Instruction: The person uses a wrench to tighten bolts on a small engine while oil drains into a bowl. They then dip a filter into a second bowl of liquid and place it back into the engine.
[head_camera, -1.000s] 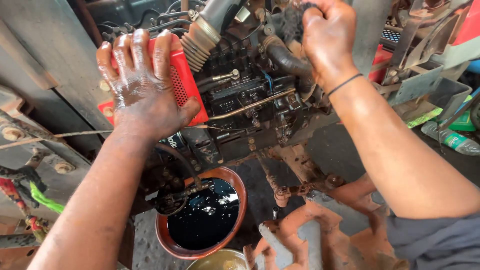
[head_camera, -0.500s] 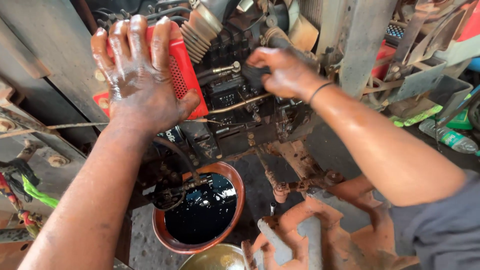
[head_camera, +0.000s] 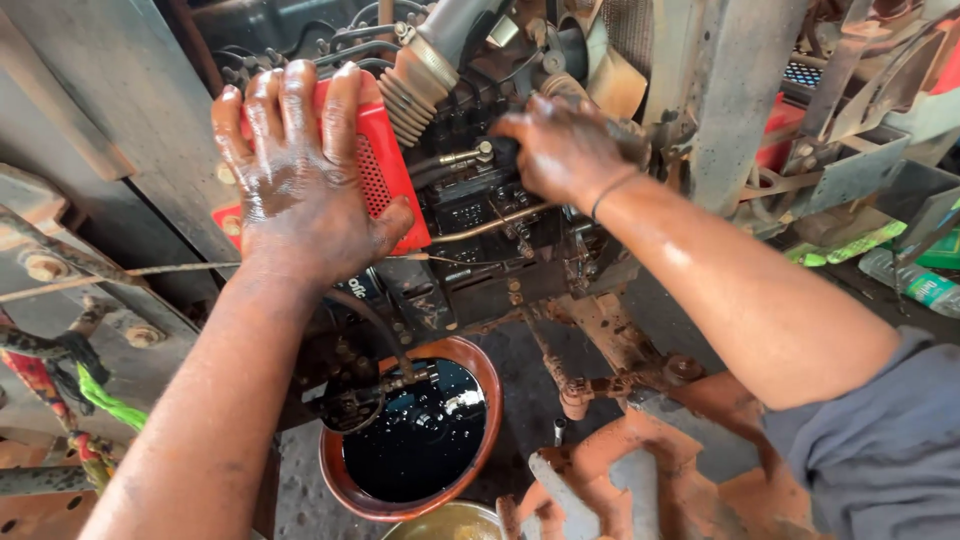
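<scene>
Against engine (head_camera: 480, 230): left hand (head_camera: 300, 190) grips red canister (head_camera: 385, 175).

Two oily hands show: the left hand (head_camera: 300, 190) and the right hand (head_camera: 565, 150). One red oil filter (head_camera: 385, 175). One round brown basin (head_camera: 345, 475) of black oil. One ribbed rubber hose (head_camera: 415, 85). One plastic bottle (head_camera: 915, 285) at the right edge. One green cord (head_camera: 105, 405).

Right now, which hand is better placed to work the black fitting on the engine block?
Right. The right hand is already on the black fitting by the brass line, while the left hand is wrapped around the red filter, so probably not free.
</scene>
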